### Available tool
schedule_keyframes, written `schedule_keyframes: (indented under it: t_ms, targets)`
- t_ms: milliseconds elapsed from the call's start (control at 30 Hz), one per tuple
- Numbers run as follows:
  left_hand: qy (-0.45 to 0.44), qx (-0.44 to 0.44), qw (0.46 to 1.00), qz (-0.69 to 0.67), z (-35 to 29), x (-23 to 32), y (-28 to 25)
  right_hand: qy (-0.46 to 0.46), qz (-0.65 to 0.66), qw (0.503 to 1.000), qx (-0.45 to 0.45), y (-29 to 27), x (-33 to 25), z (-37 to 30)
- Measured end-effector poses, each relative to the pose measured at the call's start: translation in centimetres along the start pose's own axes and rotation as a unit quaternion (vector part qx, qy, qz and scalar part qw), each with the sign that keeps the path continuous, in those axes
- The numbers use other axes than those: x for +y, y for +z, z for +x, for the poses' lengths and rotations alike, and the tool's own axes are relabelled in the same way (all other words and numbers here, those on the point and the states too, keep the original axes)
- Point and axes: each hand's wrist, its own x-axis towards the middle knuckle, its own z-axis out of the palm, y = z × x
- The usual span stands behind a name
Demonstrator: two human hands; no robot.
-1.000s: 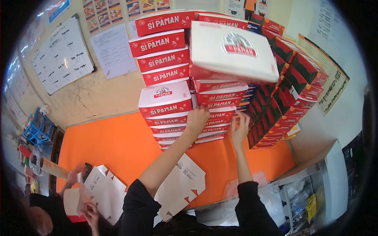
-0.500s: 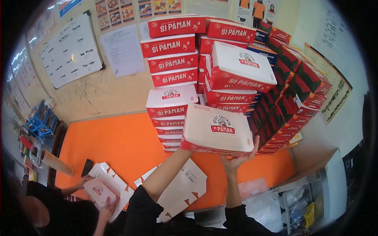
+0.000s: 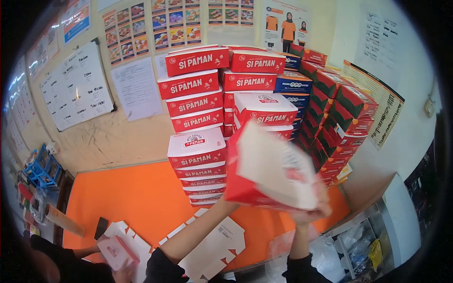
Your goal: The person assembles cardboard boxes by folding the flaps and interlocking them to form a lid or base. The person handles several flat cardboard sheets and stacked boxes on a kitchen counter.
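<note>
Box, red and white cardboard, blurred by motion, held in the air in front of the stack of like boxes that rises from the orange floor. The box is tilted, its pale broad face turned up and toward the camera, its red side wall to the lower left. A step of this kind is judged to go best with the box gripped at two opposite edges, kept level so the flaps do not spring, and both palms under its weight.

Right hand: under the box's lower right corner, fingers curled up against the underside, bearing it; how tightly it closes cannot be told, since the blur covers the fingertips. Left hand: reaches up to the lower left edge of the box, and only the wrist end of the forearm shows, the hand itself being hidden behind the red wall; it seems to clasp the box from below, but its opening cannot be told.

Further out: a wall of red and green boxes leans to the right of the stack; flat unfolded blanks lie on the floor below the forearms. At the lower left another person's hands hold a small box being folded. Printed sheets and a whiteboard hang on the wall behind.
</note>
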Motion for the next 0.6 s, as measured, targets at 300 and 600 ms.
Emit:
schedule_keyframes:
  t_ms: [300, 600]
  targets:
    - [0.119, 0.107, 0.984, 0.079, 8.7, 1.1, 1.1, 0.205, -0.02, 0.95, -0.234, 3.9, 17.7, 9.2]
    - [0.025, 0.062, 0.989, 0.135, 13.8, -3.0, -0.3, 0.519, 0.142, 0.841, -0.055, 7.7, 20.3, 3.7]
